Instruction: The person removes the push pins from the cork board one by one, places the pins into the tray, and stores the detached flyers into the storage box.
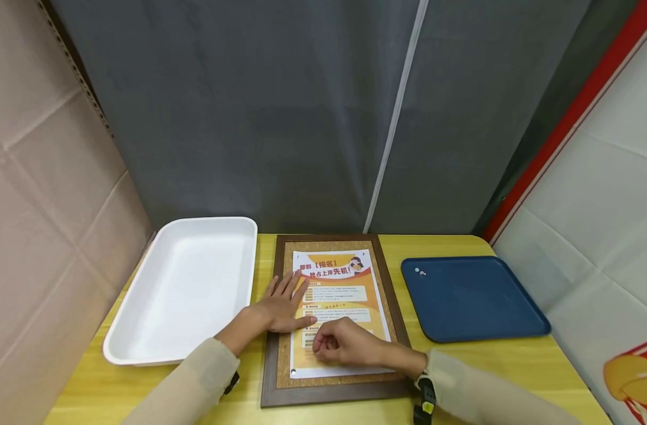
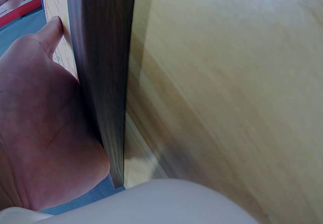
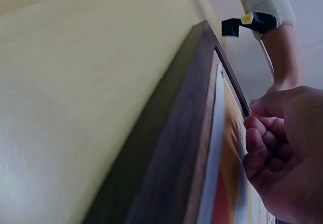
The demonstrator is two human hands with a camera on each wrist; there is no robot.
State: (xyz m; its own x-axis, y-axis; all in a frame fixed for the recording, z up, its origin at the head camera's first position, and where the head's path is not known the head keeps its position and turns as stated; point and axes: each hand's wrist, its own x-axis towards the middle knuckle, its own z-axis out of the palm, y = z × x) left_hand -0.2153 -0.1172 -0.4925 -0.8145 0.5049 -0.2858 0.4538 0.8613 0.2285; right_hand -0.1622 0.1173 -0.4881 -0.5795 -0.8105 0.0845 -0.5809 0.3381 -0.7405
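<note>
A printed orange-and-white poster [image 1: 336, 277] lies on a cork board [image 1: 323, 382] with a dark brown wooden frame [image 1: 323, 396]. My left hand [image 1: 283, 307] rests flat over the board's left side, fingers spread, fingertips and thumb on the poster. In the left wrist view, the left thumb [image 2: 53, 32] lies on the sheet just inside the frame. My right hand [image 1: 350, 342] is over the poster's lower part, its fingers curled and thumb tip against the index finger. I cannot tell whether something small is between them. A small dark pin [image 1: 293, 371] shows at the poster's lower left corner.
A white tray [image 1: 180, 348] stands left of the board. On the right lies a dark blue tray [image 1: 477, 301] with several tiny pin-like pieces [image 1: 419, 271] near its upper left corner. Under everything is a yellow wood-grain table [image 1: 435, 245], with a grey curtain [image 1: 260, 118] behind it.
</note>
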